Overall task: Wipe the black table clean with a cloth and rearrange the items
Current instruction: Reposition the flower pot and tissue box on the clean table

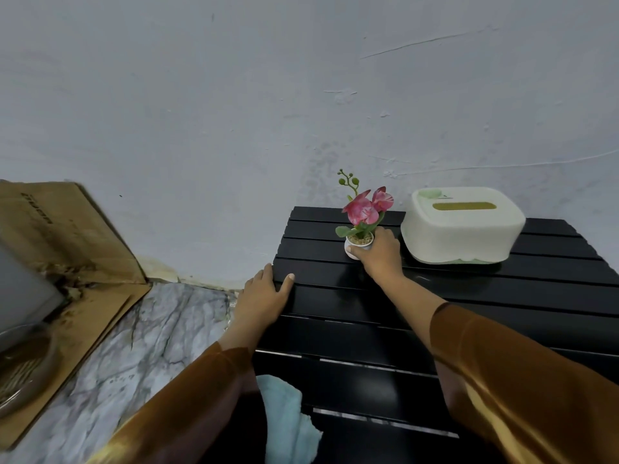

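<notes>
A black slatted table [469,296] stands against the wall. Near its far left corner sits a small white pot with pink artificial flowers [363,216]; my right hand [380,254] grips the pot from its right side, thumb in front. My left hand [263,296] rests on the table's left edge, thumb on top and fingers over the side. A light blue cloth [288,420] lies at the near left of the table, partly hidden by my left sleeve. A white tissue box [462,226] with a tan slot stands at the far right.
The grey wall [301,95] runs right behind the table. To the left, a marble-patterned floor [150,346] carries flattened cardboard [67,236], a grey object and a round metal dish [23,373].
</notes>
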`<control>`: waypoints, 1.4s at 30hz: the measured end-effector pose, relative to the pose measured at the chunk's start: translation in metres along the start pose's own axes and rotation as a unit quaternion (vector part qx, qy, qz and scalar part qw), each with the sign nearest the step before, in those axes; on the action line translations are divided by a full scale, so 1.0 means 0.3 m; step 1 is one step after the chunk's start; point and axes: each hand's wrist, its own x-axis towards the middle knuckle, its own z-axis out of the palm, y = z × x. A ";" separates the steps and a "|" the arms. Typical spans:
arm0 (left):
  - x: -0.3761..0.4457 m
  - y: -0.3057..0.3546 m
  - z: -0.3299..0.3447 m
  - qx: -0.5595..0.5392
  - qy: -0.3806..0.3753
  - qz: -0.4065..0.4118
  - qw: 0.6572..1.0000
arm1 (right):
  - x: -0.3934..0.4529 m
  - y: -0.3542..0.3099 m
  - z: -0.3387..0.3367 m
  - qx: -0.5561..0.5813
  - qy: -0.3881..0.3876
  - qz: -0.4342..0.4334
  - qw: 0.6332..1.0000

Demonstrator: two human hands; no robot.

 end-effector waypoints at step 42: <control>-0.696 0.029 -0.063 0.131 0.007 0.065 0.989 | -0.785 0.137 -0.317 0.041 -0.012 0.047 0.998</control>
